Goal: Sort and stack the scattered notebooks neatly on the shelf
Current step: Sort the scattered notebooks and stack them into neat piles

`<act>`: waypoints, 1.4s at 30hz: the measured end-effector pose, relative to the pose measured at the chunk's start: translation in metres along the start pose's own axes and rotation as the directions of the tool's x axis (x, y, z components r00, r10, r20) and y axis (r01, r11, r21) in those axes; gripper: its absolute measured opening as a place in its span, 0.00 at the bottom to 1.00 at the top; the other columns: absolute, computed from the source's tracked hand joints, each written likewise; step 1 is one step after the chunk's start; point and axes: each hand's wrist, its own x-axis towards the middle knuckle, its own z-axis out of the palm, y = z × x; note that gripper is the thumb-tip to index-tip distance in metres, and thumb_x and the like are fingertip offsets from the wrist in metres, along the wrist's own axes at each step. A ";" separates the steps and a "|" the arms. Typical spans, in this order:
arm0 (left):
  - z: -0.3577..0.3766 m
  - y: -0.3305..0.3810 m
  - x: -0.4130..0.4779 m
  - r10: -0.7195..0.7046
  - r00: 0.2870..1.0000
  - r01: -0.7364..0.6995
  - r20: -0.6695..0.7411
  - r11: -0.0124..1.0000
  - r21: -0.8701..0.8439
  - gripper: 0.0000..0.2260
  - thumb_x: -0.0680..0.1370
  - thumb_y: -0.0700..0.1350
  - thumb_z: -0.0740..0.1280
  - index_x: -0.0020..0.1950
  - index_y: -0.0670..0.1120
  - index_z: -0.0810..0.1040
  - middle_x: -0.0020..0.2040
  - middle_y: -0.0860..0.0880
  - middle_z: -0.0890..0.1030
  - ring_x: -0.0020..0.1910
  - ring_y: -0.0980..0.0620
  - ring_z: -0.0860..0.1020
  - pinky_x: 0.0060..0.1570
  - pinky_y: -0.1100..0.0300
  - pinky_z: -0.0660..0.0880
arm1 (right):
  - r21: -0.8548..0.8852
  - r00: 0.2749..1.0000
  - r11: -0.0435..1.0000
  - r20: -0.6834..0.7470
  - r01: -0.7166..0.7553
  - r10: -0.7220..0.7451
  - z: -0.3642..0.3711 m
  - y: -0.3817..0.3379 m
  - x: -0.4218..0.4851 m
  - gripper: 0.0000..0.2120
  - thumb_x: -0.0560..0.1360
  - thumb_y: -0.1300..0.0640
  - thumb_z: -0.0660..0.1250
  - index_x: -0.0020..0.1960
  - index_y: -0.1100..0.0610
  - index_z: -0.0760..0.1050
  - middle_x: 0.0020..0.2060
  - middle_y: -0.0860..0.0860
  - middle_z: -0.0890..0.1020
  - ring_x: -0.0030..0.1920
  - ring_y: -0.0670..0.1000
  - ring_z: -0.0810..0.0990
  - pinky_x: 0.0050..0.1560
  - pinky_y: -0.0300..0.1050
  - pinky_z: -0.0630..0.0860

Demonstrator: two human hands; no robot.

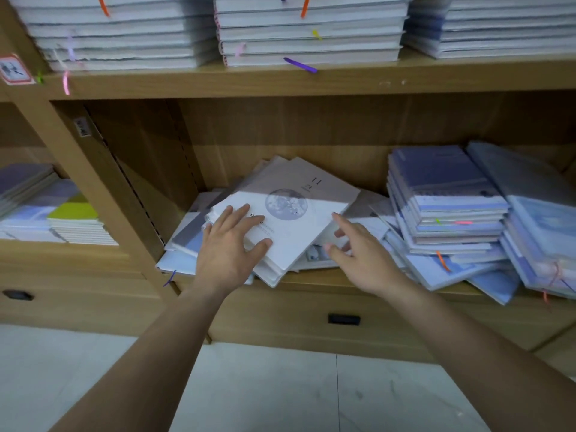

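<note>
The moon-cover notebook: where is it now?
Head view: the moon-cover notebook tops the centre pile on the lower shelf, under the left hand.

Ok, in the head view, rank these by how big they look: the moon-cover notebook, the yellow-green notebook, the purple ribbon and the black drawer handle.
1. moon-cover notebook
2. yellow-green notebook
3. purple ribbon and black drawer handle: too alike to rank.
</note>
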 end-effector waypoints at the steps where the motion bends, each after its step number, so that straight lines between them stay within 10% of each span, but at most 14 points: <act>1: 0.000 0.001 0.000 -0.009 1.000 0.009 0.009 1.000 -0.004 0.21 0.80 0.59 0.63 0.73 0.58 0.70 0.79 0.55 0.61 0.80 0.51 0.52 0.76 0.40 0.49 | 0.005 1.000 1.000 0.018 0.025 -0.025 0.005 -0.008 0.000 0.33 0.80 0.36 0.57 0.81 0.42 0.49 0.73 0.45 0.64 0.65 0.48 0.72 0.61 0.48 0.73; 9: -0.017 -0.029 -0.001 -0.220 0.960 0.199 -0.173 0.971 -0.131 0.29 0.79 0.60 0.64 0.77 0.50 0.64 0.78 0.51 0.62 0.77 0.49 0.59 0.74 0.48 0.61 | 0.035 0.999 0.999 0.032 -0.029 0.027 0.035 -0.043 0.022 0.44 0.74 0.26 0.55 0.82 0.47 0.46 0.81 0.48 0.45 0.80 0.52 0.51 0.75 0.56 0.63; 13: -0.020 -0.061 -0.008 -0.441 0.897 0.421 0.020 0.840 -0.343 0.29 0.80 0.59 0.64 0.78 0.52 0.61 0.74 0.51 0.70 0.71 0.47 0.69 0.66 0.50 0.69 | 0.028 0.999 0.999 0.030 -0.018 0.017 0.045 -0.040 0.035 0.40 0.78 0.31 0.56 0.81 0.44 0.43 0.81 0.45 0.42 0.79 0.53 0.55 0.74 0.56 0.64; 18: -0.012 -0.058 -0.009 -0.382 0.917 0.398 0.118 0.840 -0.370 0.25 0.78 0.52 0.70 0.73 0.49 0.68 0.60 0.55 0.76 0.61 0.54 0.74 0.59 0.58 0.69 | -0.009 1.000 1.000 0.013 -0.019 0.019 0.051 -0.037 0.041 0.40 0.78 0.32 0.55 0.81 0.46 0.42 0.81 0.46 0.41 0.78 0.55 0.59 0.71 0.56 0.68; 25: -0.014 -0.052 -0.011 -0.313 0.944 0.328 0.101 0.874 -0.358 0.35 0.75 0.50 0.74 0.78 0.52 0.60 0.72 0.52 0.71 0.70 0.48 0.69 0.62 0.55 0.69 | 0.021 0.999 0.999 0.019 -0.026 0.026 0.052 -0.035 0.042 0.42 0.77 0.30 0.56 0.81 0.45 0.41 0.81 0.46 0.42 0.79 0.56 0.57 0.73 0.59 0.66; 34: -0.021 -0.049 -0.017 -0.303 0.948 0.317 0.099 0.859 -0.401 0.26 0.74 0.48 0.75 0.70 0.48 0.72 0.61 0.54 0.78 0.61 0.54 0.75 0.54 0.63 0.71 | -0.016 0.990 1.000 0.138 -0.013 0.015 0.039 -0.037 0.035 0.54 0.70 0.27 0.65 0.80 0.44 0.33 0.79 0.44 0.34 0.79 0.54 0.55 0.71 0.55 0.67; 42: -0.017 -0.029 -0.031 -0.270 0.944 0.327 0.189 0.841 -0.431 0.26 0.72 0.57 0.75 0.67 0.52 0.72 0.53 0.58 0.79 0.54 0.58 0.79 0.57 0.56 0.78 | 0.040 0.993 0.998 0.100 0.058 -0.062 0.014 -0.009 0.033 0.44 0.74 0.41 0.72 0.81 0.44 0.49 0.80 0.42 0.49 0.78 0.49 0.56 0.73 0.45 0.62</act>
